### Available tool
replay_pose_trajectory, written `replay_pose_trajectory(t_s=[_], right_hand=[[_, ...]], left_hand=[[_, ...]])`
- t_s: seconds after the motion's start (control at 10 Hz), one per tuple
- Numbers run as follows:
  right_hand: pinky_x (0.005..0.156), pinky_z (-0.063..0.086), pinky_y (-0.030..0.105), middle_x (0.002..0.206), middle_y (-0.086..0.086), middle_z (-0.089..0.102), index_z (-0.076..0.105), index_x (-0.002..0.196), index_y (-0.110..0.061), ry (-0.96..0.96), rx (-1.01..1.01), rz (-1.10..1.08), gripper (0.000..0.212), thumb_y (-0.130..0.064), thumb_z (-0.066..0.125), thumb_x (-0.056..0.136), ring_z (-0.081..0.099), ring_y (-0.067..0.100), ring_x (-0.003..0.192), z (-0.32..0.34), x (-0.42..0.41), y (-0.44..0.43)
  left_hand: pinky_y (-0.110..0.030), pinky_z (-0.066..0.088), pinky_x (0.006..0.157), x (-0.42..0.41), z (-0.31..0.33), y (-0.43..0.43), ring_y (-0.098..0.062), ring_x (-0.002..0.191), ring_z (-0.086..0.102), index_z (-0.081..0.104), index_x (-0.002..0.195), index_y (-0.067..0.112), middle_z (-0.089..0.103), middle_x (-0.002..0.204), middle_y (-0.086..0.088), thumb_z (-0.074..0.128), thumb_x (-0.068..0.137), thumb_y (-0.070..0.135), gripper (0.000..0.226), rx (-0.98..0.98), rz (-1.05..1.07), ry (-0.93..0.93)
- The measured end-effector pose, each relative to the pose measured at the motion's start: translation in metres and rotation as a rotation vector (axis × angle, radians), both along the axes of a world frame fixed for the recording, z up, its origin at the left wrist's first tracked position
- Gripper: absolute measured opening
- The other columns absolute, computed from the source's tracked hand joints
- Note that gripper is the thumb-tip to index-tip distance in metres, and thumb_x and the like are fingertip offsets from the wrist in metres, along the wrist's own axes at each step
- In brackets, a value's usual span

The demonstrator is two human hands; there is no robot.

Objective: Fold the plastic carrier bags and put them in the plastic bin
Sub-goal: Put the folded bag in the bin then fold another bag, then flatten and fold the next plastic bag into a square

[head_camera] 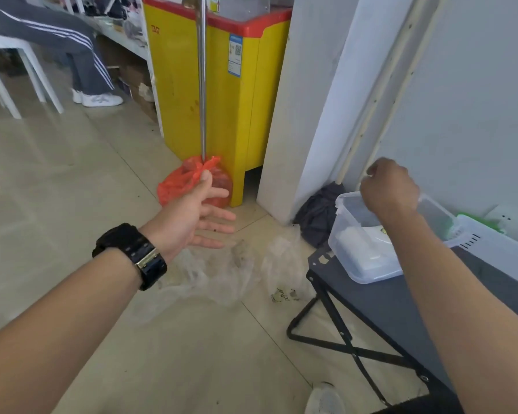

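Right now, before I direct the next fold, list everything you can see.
plastic bin: one, clear, on folding table
folded bags: count unclear, white, inside plastic bin
loose bags: count unclear, clear, crumpled on floor, centre
red bag: one, red, at pole's foot
pole: one, metal, before yellow cabinet
yellow cabinet: one, red-topped, behind
cloth: one, dark, floor beside plastic bin
folding table: one, dark, right
chair: one, white, far left
left hand: open, black watch, over loose bags
right hand: fingers curled, above plastic bin
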State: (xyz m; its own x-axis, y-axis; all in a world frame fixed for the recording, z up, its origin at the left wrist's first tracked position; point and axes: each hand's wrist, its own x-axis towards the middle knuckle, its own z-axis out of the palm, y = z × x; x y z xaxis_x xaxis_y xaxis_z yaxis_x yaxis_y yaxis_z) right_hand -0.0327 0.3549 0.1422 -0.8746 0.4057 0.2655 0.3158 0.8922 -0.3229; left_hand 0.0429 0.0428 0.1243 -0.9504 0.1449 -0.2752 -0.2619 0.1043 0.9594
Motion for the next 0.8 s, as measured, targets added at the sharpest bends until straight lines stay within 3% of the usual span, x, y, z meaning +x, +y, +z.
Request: replay_pose_trajectory(t_s=[0.1,0.2,0.3,0.4,0.5,0.6,0.7,0.8], right_hand=[[0.086,0.050,0.038,0.112,0.011,0.065,0.062,0.112,-0.012,-0.061,0.008,0.390,0.027,-0.009,0.046,0.090,0.062,0.035,0.101,-0.023,-0.007,-0.087],[0.086,0.051,0.038,0.117,0.016,0.063,0.060,0.112,-0.005,-0.476,0.164,0.677,0.025,-0.014,0.044,0.094,0.061,0.036,0.105,-0.100,-0.011,-0.162],[0.092,0.047,0.041,0.132,0.019,0.055,0.049,0.131,0.002,-0.960,0.232,0.687,0.036,-0.010,0.040,0.098,0.058,0.036,0.117,-0.198,-0.012,-0.194],[0.109,0.035,0.047,0.150,0.022,0.037,0.039,0.144,-0.002,-1.083,0.168,0.537,0.046,-0.013,0.037,0.100,0.043,0.039,0.134,-0.277,-0.014,-0.203],[0.107,0.025,0.051,0.156,0.026,0.022,0.044,0.142,-0.013,-1.175,0.105,0.396,0.050,-0.027,0.042,0.095,0.027,0.041,0.139,-0.365,-0.048,-0.200],[0.088,0.027,0.037,0.112,0.012,0.044,0.047,0.106,-0.019,-1.143,0.010,0.454,0.020,-0.028,0.053,0.089,0.041,0.026,0.110,-0.385,-0.066,-0.208],[0.085,0.033,0.028,0.100,0.009,0.044,0.045,0.107,-0.011,-1.072,-0.152,0.493,0.009,-0.012,0.049,0.098,0.037,0.020,0.099,-0.346,-0.056,-0.227],[0.082,0.040,0.031,0.104,0.010,0.047,0.057,0.126,0.000,-0.801,-0.471,0.291,0.033,-0.009,0.051,0.095,0.044,0.021,0.094,-0.303,-0.087,-0.234]], left_hand=[[-0.041,0.054,0.090,-0.006,0.002,-0.014,-0.020,0.101,0.066,0.049,0.135,0.021,0.065,0.116,-0.004,0.031,0.098,0.056,0.054,-0.427,-0.136,0.059],[-0.031,0.044,0.090,-0.008,-0.002,-0.029,-0.019,0.110,0.056,0.046,0.137,0.018,0.056,0.124,-0.001,0.035,0.100,0.051,0.050,-0.876,-0.287,0.101],[-0.031,0.041,0.090,-0.009,-0.016,-0.049,-0.026,0.119,0.053,0.040,0.140,0.017,0.055,0.132,-0.006,0.032,0.102,0.048,0.050,-1.137,-0.307,0.031],[-0.031,0.038,0.087,-0.009,-0.030,-0.073,-0.026,0.126,0.050,0.034,0.145,0.024,0.050,0.142,-0.004,0.029,0.101,0.049,0.050,-1.301,-0.278,-0.017],[-0.032,0.038,0.083,-0.008,-0.035,-0.095,-0.026,0.123,0.052,0.033,0.143,0.026,0.049,0.142,-0.003,0.026,0.101,0.051,0.049,-1.400,-0.252,-0.036],[-0.034,0.039,0.087,-0.007,-0.042,-0.110,-0.027,0.122,0.054,0.033,0.141,0.026,0.049,0.141,-0.003,0.024,0.101,0.051,0.047,-1.493,-0.256,-0.067],[-0.035,0.039,0.090,-0.013,-0.045,-0.119,-0.028,0.124,0.052,0.031,0.143,0.025,0.047,0.143,-0.004,0.024,0.102,0.050,0.049,-1.513,-0.264,-0.105],[-0.034,0.039,0.091,-0.019,-0.046,-0.119,-0.030,0.127,0.050,0.030,0.145,0.022,0.044,0.145,-0.007,0.029,0.102,0.049,0.051,-1.454,-0.257,-0.118]])
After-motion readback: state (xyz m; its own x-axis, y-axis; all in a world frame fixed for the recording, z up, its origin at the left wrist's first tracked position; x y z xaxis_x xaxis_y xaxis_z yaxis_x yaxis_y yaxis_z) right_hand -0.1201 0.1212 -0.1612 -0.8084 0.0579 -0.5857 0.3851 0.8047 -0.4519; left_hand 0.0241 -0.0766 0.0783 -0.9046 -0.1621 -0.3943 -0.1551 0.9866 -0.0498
